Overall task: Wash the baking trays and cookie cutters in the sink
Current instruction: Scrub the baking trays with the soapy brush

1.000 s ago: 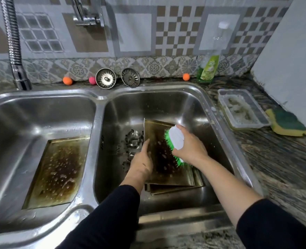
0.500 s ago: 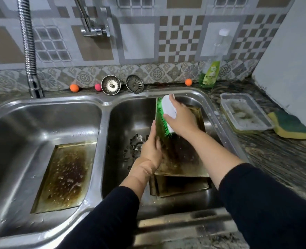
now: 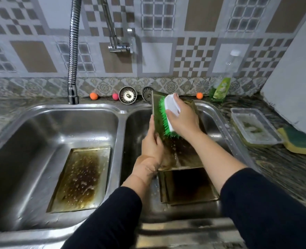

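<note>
Left hand (image 3: 153, 146): grips the left edge of the tilted baking tray (image 3: 180, 155), propped in the right sink basin (image 3: 213, 121).
Right hand (image 3: 183, 121): wrapped round the scrub brush (image 3: 166, 115), bristles on the tray's upper part.
Other trays: one under the tilted tray (image 3: 190, 187); one in the left basin (image 3: 80, 178).
Cutters: not visible.
Risk: wet, greasy edge may slip under brush pressure, dropping the tray.
</note>
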Tool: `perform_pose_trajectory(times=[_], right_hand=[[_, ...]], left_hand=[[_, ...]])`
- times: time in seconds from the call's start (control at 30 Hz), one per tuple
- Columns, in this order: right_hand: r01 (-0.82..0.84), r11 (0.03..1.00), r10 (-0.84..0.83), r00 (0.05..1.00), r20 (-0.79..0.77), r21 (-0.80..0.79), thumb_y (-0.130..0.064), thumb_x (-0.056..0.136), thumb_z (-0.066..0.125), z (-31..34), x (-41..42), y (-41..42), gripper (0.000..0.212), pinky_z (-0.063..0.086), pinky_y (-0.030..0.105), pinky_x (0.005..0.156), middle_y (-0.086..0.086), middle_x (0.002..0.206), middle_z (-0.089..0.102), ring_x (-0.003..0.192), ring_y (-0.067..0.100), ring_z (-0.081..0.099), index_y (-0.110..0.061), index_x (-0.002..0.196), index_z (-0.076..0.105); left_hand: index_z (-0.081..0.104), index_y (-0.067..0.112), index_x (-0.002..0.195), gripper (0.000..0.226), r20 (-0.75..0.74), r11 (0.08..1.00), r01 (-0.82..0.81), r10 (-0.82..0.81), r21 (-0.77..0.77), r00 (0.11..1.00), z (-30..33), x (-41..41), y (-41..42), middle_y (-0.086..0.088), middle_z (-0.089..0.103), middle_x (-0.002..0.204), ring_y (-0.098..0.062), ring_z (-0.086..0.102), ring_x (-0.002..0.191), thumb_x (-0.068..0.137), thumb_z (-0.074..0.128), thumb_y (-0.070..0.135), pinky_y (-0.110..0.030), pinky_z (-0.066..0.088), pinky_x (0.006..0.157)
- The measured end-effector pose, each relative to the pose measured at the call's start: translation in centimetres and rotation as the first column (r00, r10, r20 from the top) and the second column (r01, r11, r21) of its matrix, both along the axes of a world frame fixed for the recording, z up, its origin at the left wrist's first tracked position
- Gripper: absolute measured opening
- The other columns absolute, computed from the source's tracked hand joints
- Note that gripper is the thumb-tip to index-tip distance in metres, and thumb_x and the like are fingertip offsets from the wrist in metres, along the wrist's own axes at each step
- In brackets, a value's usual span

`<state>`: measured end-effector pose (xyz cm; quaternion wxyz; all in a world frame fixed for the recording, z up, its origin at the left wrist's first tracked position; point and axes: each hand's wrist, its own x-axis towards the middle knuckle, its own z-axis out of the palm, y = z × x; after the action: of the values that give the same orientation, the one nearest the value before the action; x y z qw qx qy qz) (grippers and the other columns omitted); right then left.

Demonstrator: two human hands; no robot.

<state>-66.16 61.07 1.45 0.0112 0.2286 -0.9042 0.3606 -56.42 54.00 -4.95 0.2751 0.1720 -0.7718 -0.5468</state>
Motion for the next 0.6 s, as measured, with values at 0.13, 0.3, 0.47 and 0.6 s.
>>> perform_pose_trajectory(times=[0.13,0.3,0.47,0.6], right_hand=[[-0.103,0.988,0.111,0.991,-0.073,0.111,-0.038,0.091,0.053,-1.7,6.4,2.3,0.069,0.044,0.034,0.091,-0.002,0.130,0.052,0.116,0.021,0.054,-0.043,0.149,0.016],[0.003,0.999,0.000,0.997,-0.082,0.047,-0.038,0.090,0.056,-1.2,3.4,3.0,0.068,0.044,0.034,0.089,0.002,0.135,0.053,0.119,0.025,0.054,-0.039,0.149,0.022],[0.096,0.995,-0.094,0.995,0.042,-0.042,-0.034,0.093,0.055,2.5,-2.6,3.2,0.065,0.043,0.035,0.088,0.005,0.148,0.042,0.125,0.031,0.049,-0.036,0.150,0.023],[-0.007,1.000,0.007,1.000,0.015,-0.025,-0.035,0.090,0.059,-2.1,3.7,5.3,0.070,0.048,0.036,0.091,0.003,0.136,0.054,0.120,0.025,0.054,-0.039,0.149,0.021]], left_hand=[[0.023,0.027,0.151,0.067,-0.042,0.996,-0.076,0.078,0.035,0.996,0.6,0.9,-2.8,0.032,0.039,0.121,0.040,0.033,0.097,0.093,0.036,-0.004,0.008,0.024,0.088],[0.025,0.029,0.149,0.074,-0.005,0.999,0.022,-0.022,0.042,1.000,1.5,2.6,-1.6,0.041,0.041,0.112,0.035,0.040,0.100,0.089,0.035,-0.012,0.005,0.025,0.094],[0.026,0.027,0.149,0.076,-0.052,1.000,0.019,-0.018,0.013,0.998,3.1,2.4,-0.3,0.043,0.039,0.112,0.037,0.037,0.099,0.087,0.034,-0.017,0.007,0.022,0.093],[0.024,0.025,0.150,0.076,-0.082,0.998,-0.057,0.055,-0.016,0.995,3.3,2.6,-2.1,0.045,0.040,0.105,0.036,0.039,0.096,0.087,0.034,-0.015,0.007,0.026,0.088]])
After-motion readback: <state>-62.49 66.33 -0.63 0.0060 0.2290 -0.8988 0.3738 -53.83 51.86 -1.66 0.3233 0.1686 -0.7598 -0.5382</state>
